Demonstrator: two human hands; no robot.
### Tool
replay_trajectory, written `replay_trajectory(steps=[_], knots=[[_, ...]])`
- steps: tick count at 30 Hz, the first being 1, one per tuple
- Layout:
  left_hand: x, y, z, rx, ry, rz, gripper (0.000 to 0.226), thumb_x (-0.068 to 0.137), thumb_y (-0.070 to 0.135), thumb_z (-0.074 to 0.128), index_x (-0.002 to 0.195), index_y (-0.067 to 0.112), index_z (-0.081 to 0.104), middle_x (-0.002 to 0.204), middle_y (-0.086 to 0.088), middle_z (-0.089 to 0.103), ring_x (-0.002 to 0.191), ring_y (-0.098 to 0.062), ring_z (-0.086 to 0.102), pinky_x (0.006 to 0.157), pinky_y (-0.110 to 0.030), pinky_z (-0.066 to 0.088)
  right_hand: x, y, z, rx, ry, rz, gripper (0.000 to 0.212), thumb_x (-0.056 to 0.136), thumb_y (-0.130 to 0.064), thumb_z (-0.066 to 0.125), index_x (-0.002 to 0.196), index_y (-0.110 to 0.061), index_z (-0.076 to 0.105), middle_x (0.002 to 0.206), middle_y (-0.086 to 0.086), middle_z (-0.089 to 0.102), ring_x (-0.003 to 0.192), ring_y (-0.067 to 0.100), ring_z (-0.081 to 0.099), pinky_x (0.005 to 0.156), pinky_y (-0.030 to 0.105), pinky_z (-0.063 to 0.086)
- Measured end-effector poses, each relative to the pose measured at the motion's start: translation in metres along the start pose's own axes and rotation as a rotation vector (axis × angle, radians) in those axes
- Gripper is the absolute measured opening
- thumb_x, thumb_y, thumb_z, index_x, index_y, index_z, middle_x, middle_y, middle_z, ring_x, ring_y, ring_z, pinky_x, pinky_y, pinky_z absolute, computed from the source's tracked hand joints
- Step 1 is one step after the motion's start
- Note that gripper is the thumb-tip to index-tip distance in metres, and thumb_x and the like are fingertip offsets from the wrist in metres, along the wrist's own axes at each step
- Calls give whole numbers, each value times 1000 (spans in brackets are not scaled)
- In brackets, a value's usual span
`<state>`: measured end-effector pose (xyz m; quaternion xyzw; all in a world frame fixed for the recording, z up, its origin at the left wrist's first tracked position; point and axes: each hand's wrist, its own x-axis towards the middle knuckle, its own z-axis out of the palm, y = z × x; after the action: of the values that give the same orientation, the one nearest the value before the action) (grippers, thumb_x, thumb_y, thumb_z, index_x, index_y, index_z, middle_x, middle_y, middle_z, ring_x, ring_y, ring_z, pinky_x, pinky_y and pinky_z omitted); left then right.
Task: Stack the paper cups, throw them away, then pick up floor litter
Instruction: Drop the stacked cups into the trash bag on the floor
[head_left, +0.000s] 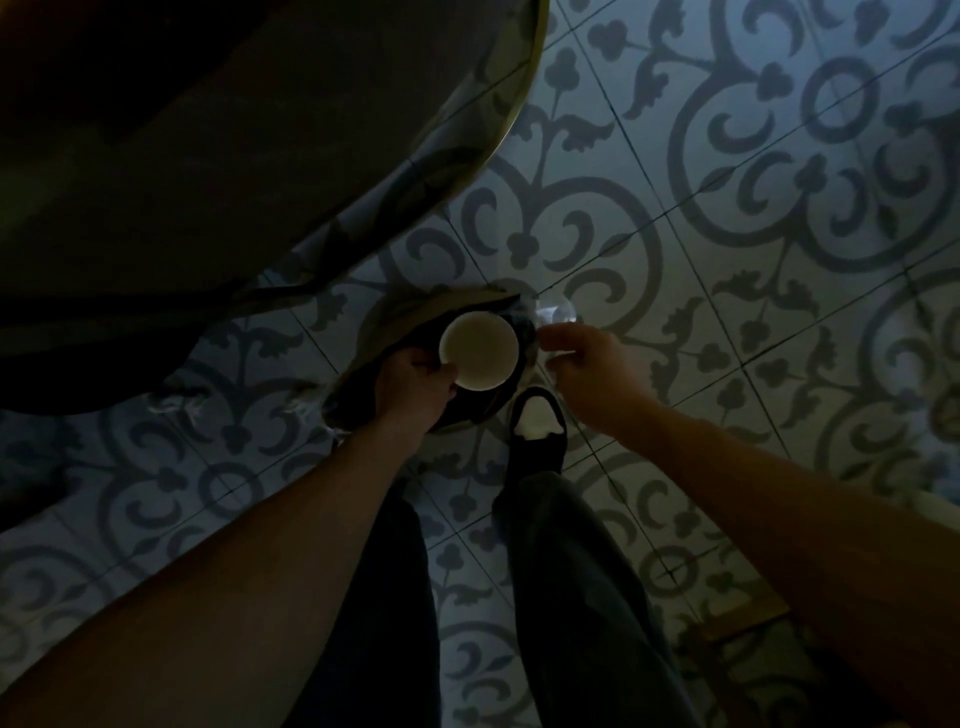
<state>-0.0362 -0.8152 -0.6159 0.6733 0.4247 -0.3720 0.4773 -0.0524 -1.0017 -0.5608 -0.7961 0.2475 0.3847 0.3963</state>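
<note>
A white paper cup, seen from above, is held by my left hand at its lower left rim. It hangs over the dark opening of a small round bin lined with a black bag. My right hand is just to the right of the cup, fingers pinched on a clear, shiny piece of plastic at the bin's right edge. Whether more cups are nested inside the white one cannot be seen. The light is dim.
A round table with a thin gold rim fills the upper left. The floor is patterned grey tile. My dark-trousered legs and a black shoe stand just below the bin. A wooden object shows at lower right.
</note>
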Motion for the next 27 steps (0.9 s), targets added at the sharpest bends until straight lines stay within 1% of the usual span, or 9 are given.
replay_trajectory(steps=[3, 5, 7, 11, 13, 17, 20, 25, 27], knots=[[8, -5, 1, 89, -25, 26, 11, 77, 16, 72, 78, 17, 61, 95, -13, 69, 87, -29, 67, 87, -47, 55, 1, 0, 1, 3, -80, 14, 44, 95, -3, 37, 133, -25, 46, 135, 8, 50, 74, 6, 60, 60, 16, 47], [11, -7, 0, 154, -42, 38, 10, 74, 22, 70, 73, 24, 60, 93, -11, 69, 94, -32, 66, 91, -49, 53, 2, 1, 2, 19, -92, 26, 47, 94, 0, 35, 133, -25, 47, 140, 8, 47, 90, 10, 63, 67, 15, 47], [6, -4, 0, 220, -55, 61, 11, 79, 14, 66, 75, 22, 58, 85, -5, 65, 94, -30, 62, 87, -40, 52, 1, 0, 2, 15, -84, 19, 49, 92, 0, 36, 133, -24, 48, 143, 8, 44, 112, 16, 57, 80, 18, 45], [-7, -6, -3, 480, -111, 146, 19, 87, 12, 59, 105, 9, 63, 81, 3, 56, 91, -22, 56, 76, -27, 39, -3, -3, 1, -18, -55, 6, 45, 93, -1, 38, 132, -19, 49, 138, 9, 50, 114, 19, 55, 87, 27, 48], [-15, -8, -9, 640, -154, 203, 24, 89, 15, 55, 112, 10, 62, 94, -3, 61, 97, -25, 57, 78, -25, 38, -3, -4, 1, -31, -51, 4, 46, 93, -3, 38, 133, -22, 48, 140, 8, 48, 107, 15, 55, 79, 21, 47], [-29, -15, -20, 838, -224, 244, 33, 94, 25, 50, 125, 13, 55, 129, -10, 58, 117, -29, 54, 88, -31, 43, -7, -8, 0, -32, -65, 4, 47, 92, -3, 38, 134, -24, 46, 141, 3, 47, 122, 19, 51, 101, 38, 46], [-45, -20, -28, 868, -252, 265, 39, 94, 27, 49, 130, 14, 51, 135, -11, 54, 122, -29, 50, 98, -36, 41, -14, -10, -1, -56, -76, -22, 46, 92, -5, 40, 133, -24, 47, 140, 3, 48, 118, 19, 53, 96, 36, 50], [-84, -29, -51, 823, -240, 359, 32, 90, 28, 49, 116, 13, 58, 117, -9, 63, 108, -26, 59, 92, -42, 50, -43, -14, -7, -85, -87, -33, 40, 92, -3, 43, 128, -17, 52, 133, 6, 55, 119, 19, 54, 101, 33, 44], [-105, -35, -62, 785, -203, 413, 23, 92, 19, 48, 105, 5, 61, 106, -12, 66, 95, -24, 61, 86, -44, 51, -60, -18, -10, -118, -113, -35, 34, 94, -6, 43, 124, -16, 55, 127, 6, 59, 116, 17, 56, 95, 27, 41]])
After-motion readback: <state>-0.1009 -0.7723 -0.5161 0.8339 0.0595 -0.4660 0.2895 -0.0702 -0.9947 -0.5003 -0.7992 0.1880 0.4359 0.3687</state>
